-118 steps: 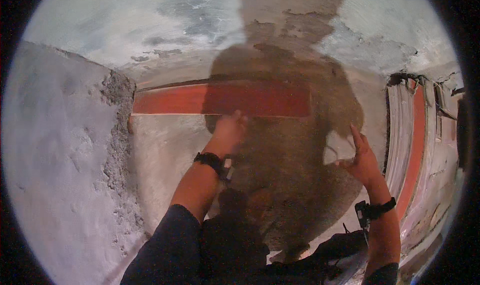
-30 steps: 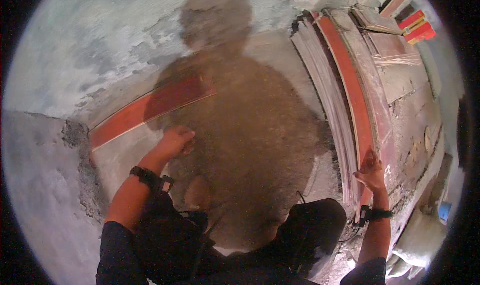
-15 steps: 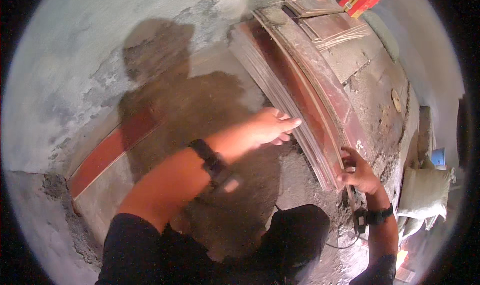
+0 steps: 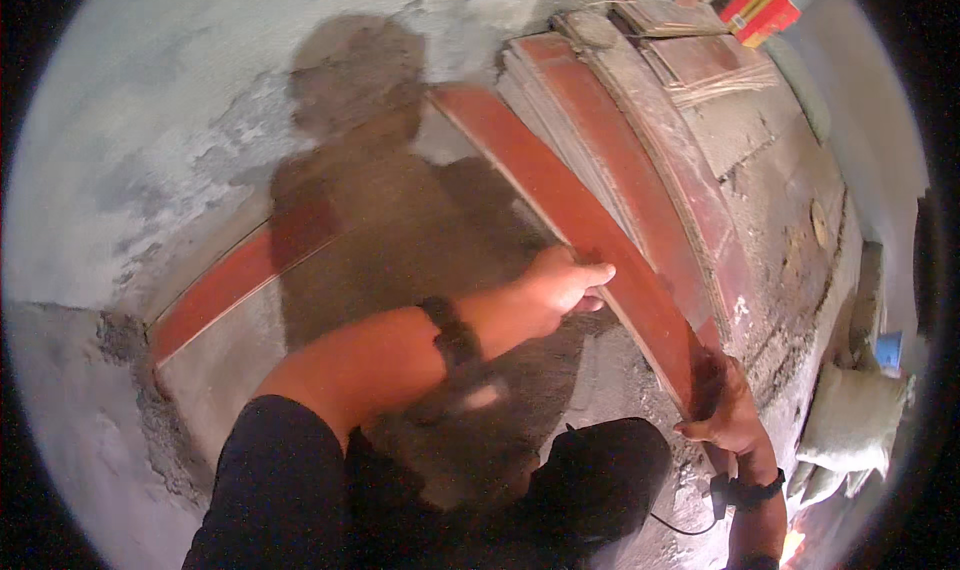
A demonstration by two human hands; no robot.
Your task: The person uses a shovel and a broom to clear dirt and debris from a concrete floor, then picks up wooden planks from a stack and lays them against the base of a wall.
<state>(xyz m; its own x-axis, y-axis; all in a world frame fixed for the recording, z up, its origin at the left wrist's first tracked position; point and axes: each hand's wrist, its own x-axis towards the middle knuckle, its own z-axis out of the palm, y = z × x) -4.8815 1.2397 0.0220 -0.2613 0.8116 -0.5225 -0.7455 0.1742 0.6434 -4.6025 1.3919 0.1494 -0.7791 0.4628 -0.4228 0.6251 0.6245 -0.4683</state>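
Observation:
A long reddish-brown floor plank point(image 4: 545, 175) is held aslant in front of me, lifted off the stack. My left hand point(image 4: 566, 282) grips its left edge near the middle, with the thumb over the top face. My right hand point(image 4: 730, 410) is closed round its near end, part of that hand in shade. Just to the right lies the stack of similar planks point(image 4: 625, 135), its pale layered edges showing. Another reddish plank point(image 4: 225, 295) lies flat on the floor at the left, beside the wall.
Dusty boards point(image 4: 715, 230) lie against the stack's right side. Shorter pieces point(image 4: 715, 60) and a red and yellow box point(image 4: 760, 12) are at the far right. A pale sack point(image 4: 855, 420) and a blue container point(image 4: 888, 350) stand at right. My shadow darkens the rough floor and wall point(image 4: 200, 100).
The top plank has come off the stack and shifted left, held in both hands. My left hand has closed on its edge; my right has moved nearer me with its end.

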